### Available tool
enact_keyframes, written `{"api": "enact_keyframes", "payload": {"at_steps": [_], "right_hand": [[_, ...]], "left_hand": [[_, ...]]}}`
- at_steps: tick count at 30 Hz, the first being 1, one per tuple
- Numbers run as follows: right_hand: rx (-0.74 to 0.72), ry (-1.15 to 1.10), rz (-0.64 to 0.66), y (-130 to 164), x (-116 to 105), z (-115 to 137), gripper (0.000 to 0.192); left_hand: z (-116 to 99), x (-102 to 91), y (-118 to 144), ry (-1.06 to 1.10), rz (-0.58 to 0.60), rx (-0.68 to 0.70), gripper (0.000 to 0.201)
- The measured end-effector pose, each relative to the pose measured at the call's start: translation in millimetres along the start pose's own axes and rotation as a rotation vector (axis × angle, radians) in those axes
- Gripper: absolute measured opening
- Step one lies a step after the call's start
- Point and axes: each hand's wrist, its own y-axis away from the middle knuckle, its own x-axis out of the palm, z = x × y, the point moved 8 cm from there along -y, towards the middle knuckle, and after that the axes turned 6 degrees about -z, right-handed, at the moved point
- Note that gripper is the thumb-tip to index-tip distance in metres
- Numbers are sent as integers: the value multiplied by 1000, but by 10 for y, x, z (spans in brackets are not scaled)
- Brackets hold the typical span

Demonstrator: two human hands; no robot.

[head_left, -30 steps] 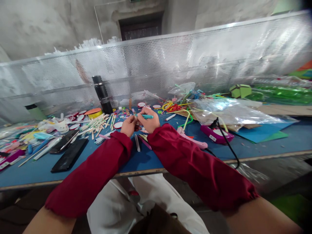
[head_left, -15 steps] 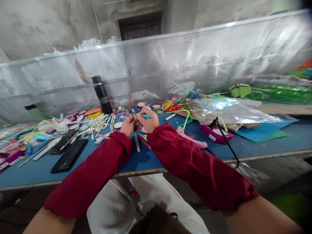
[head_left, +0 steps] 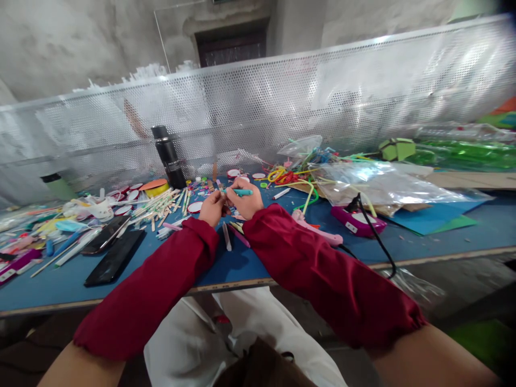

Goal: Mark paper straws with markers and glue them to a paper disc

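Note:
My right hand (head_left: 248, 201) is closed around a teal marker pen (head_left: 243, 192), its tip end pointing toward my left hand. Close beside it, my left hand (head_left: 213, 207) pinches something small that the fingers hide. Both hands meet above the blue table (head_left: 226, 269). Just below them lie a pale marker (head_left: 227, 237) and a pink marker (head_left: 241, 236). A white round lid with a red rim (head_left: 195, 207) sits left of my left hand.
Wooden sticks (head_left: 159, 207), two dark phones (head_left: 115, 258) and a black bottle (head_left: 168, 157) are on the left. To the right lie a pink glue gun (head_left: 316, 228), a purple box with a black cable (head_left: 357, 220) and clear plastic bags (head_left: 387, 185).

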Motion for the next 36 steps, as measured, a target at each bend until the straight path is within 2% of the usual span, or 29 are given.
{"api": "enact_keyframes", "payload": {"at_steps": [10, 20, 26, 36], "right_hand": [[-7, -8, -28, 2, -6, -33, 18], [3, -22, -23, -19, -47, 5, 18], [-1, -32, -17, -37, -38, -17, 20], [3, -19, -20, 1, -58, 58, 20]], "left_hand": [[28, 7, 18, 10, -1, -44, 26], [-61, -5, 51, -141, -16, 19, 23], [-109, -53, 46, -276, -29, 128, 29], [-5, -88, 3, -215, -54, 87, 31]]}}
